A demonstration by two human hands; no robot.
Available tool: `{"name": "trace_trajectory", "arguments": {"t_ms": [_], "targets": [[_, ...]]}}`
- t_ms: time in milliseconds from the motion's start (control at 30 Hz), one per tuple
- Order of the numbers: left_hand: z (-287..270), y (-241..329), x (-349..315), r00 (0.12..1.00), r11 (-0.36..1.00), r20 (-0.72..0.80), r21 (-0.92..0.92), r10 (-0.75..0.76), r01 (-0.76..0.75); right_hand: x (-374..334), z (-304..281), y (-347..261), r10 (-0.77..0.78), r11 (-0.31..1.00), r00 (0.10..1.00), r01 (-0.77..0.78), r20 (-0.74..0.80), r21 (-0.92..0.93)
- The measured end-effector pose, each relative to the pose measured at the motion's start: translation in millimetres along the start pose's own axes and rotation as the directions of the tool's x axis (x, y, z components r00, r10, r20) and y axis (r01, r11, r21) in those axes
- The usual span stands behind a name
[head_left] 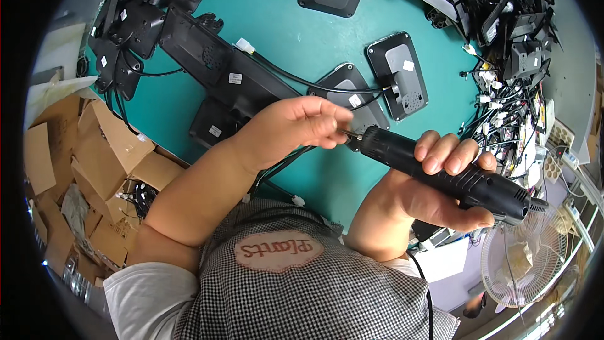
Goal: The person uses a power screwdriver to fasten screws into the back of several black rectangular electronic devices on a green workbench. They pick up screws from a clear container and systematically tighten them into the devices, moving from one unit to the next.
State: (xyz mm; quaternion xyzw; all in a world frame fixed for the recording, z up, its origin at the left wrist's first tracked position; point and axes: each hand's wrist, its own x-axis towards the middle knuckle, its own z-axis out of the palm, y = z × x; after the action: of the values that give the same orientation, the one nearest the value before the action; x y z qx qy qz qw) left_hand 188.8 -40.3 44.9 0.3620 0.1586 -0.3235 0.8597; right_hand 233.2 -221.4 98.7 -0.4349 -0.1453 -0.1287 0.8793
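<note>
Above the table, the right hand grips the screwdriver and the left hand, narrowed with contents indiscernible, sits at the bit, so premature switching-on could spin the bit against that hand.

Looks like an assembly workshop. Has a green worktable across the middle of the frame, bearing many similar black plastic parts with white labels, heaped thickest at upper left and upper right. Shows a tangle of cables with white plugs at right, cardboard boxes at left and lower left, and a fan at lower right. Includes a black power screwdriver right of centre.
</note>
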Motion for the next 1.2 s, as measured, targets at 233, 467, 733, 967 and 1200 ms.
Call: {"name": "trace_trajectory", "arguments": {"t_ms": [233, 467, 733, 967, 1200], "targets": [[-2, -1, 7, 0.994, 0.995, -0.096, 0.072, -0.060, 0.067, 7, -2, 1, 0.008, 1.000, 0.999, -0.007, -0.040, 0.005], [-1, -7, 10, 0.998, 0.999, -0.044, -0.007, -0.035, 0.035, 11, -3, 6, 0.020, 0.998, 0.999, -0.017, -0.046, 0.061], [-2, -12, 20, 0.846, 0.640, -0.166, 0.730, 0.507, -0.240, 15, -7, 24, -0.101, 0.990, 0.994, 0.105, 0.045, -0.097], [-2, -23, 14, 0.845, 0.157, 0.052, 0.975, 0.533, -0.159, 21, -30, 66, -0.181, 0.964, 0.973, 0.204, 0.142, -0.169], [-7, -31, 14, 0.844, 0.033, 0.103, 0.989, 0.526, -0.141, 17, -35, 83, -0.191, 0.953, 0.974, 0.213, 0.121, -0.215]]}}
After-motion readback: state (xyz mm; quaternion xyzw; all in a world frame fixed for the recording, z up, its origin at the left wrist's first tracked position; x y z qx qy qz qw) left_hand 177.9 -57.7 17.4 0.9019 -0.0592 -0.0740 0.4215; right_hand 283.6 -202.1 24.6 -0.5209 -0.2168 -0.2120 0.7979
